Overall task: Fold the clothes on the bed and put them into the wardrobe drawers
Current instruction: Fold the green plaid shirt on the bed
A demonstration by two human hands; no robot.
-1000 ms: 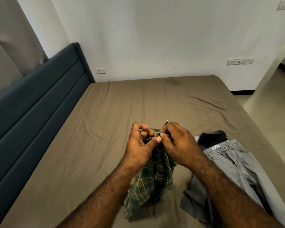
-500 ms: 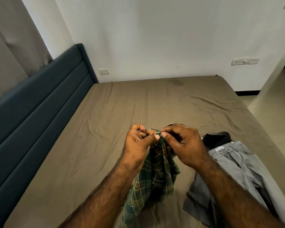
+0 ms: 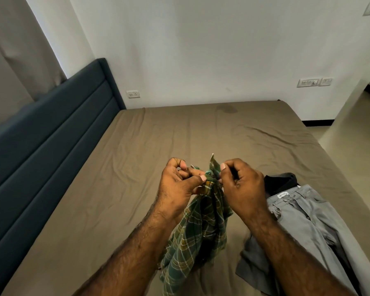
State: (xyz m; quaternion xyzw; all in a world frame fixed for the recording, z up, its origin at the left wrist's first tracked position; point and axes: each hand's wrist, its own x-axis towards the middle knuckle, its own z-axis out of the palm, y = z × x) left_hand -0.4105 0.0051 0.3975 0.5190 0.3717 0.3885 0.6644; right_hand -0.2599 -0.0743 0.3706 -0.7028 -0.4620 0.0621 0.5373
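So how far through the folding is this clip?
Nothing looks folded or put away. Both hands, left hand and right hand, pinch the top of the green plaid shirt. The grey jeans and black garment lie unfolded on the brown bed.

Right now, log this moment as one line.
stage: folding prep | left hand: pinches plaid shirt | right hand: pinches shirt | grey jeans: unfolded on bed

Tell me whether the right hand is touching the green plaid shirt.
Touching. The head view shows the right hand pinching the top edge of the green plaid shirt between thumb and fingers, beside the left hand.
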